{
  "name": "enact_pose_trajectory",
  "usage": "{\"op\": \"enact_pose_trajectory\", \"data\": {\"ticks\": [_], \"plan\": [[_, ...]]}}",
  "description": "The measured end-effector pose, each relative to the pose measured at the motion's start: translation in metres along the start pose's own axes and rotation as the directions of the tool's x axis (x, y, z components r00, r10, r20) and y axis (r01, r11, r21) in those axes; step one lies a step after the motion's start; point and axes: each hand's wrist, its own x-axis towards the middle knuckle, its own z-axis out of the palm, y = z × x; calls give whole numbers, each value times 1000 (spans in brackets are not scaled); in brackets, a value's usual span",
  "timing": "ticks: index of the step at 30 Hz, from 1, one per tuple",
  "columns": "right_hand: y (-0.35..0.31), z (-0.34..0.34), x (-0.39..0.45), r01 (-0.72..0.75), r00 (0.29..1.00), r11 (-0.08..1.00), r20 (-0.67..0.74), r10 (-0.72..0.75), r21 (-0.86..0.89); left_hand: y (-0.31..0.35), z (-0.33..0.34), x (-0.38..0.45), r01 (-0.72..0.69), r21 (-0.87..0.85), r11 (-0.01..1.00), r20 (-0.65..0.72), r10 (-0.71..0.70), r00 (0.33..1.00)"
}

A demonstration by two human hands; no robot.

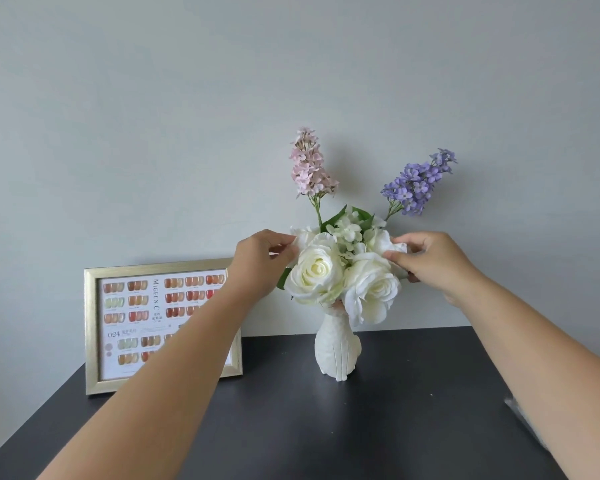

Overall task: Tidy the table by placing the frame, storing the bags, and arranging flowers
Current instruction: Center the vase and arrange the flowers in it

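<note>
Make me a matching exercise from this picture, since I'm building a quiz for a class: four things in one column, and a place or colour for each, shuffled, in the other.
Things:
1. frame
2. vase
3. pink flower spike
4. purple flower spike

Descriptions:
A. leans up and to the right of the white roses
B. gold, standing at the table's back left
C. white, under the bouquet
D. rises straight above the left side of the bouquet

Pairs: 1-B, 2-C, 3-D, 4-A
</note>
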Motion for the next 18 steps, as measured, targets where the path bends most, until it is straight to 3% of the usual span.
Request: {"op": "enact_pose_trajectory", "data": {"ticks": [6,10,14,18], "plan": [[2,-11,-6,-10,1000,1000,29,10,4,-3,-11,-2,47,-137,989,-23,-50,998],[4,-10,-12,16,997,998,80,-11,-67,-2,-14,-1,31,-115,993,-20,-34,999],[-7,-28,1,-29,999,1000,-17,29,7,4,-28,14,43,-176,983,-104,-62,993],[-15,-36,33,-113,986,990,-116,122,84,22,-25,42,88,-31,996,8,-87,996]]}}
